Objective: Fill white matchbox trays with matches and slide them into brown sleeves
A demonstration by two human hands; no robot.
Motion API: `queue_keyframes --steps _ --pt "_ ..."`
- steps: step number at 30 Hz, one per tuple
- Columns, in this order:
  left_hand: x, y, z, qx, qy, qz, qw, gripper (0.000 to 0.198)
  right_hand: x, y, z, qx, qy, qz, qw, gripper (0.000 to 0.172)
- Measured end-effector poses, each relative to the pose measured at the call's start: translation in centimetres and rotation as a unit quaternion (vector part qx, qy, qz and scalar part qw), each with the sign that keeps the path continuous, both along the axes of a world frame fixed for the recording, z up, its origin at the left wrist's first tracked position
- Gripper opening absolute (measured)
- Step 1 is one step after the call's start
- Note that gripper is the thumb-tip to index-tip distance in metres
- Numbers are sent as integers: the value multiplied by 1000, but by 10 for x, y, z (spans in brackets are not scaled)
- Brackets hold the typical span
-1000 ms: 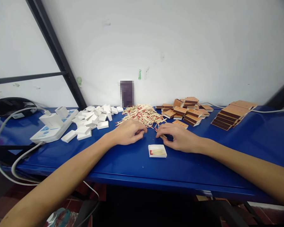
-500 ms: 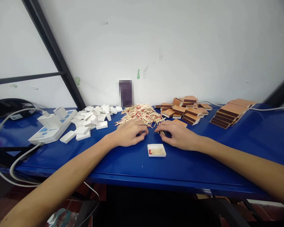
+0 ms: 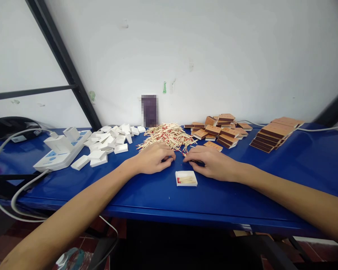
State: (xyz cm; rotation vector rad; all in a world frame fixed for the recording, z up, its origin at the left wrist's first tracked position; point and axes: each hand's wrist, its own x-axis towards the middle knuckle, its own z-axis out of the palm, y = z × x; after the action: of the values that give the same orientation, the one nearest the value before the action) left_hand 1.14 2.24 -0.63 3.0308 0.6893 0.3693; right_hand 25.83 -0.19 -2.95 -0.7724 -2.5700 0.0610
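A heap of red-tipped matches (image 3: 170, 135) lies on the blue table near the wall. My left hand (image 3: 157, 158) rests at the heap's front edge, its fingers curled; whatever its fingertips may hold is hidden. To the right, my right hand (image 3: 207, 161) is closed, with match tips showing at its fingers. Between and in front of both hands sits a small white tray (image 3: 186, 183) with several matches lying in it, heads to the left.
White empty trays (image 3: 108, 142) are piled on the left beside a power strip (image 3: 55, 161) with cables. Brown matchbox sleeves (image 3: 228, 133) lie heaped at the right, and a neat stack (image 3: 276, 133) stands farther right. A blurred dark object (image 3: 150, 110) leans on the wall.
My right hand's fingers have drawn closer together, and its thumb has shifted slightly left and down. My left hand has barely moved.
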Motion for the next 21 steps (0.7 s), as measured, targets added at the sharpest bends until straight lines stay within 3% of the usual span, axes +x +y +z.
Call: queue_keyframes --steps 10,17,21 --pt "2 -3 -1 6 -12 54 998 32 -10 7 -4 -26 46 66 996 28" --pt "3 -1 -5 -15 17 35 999 30 -11 5 -5 -56 68 61 994 27" --pt "3 -3 -2 -9 17 32 999 26 -12 5 -6 -36 75 60 995 26"
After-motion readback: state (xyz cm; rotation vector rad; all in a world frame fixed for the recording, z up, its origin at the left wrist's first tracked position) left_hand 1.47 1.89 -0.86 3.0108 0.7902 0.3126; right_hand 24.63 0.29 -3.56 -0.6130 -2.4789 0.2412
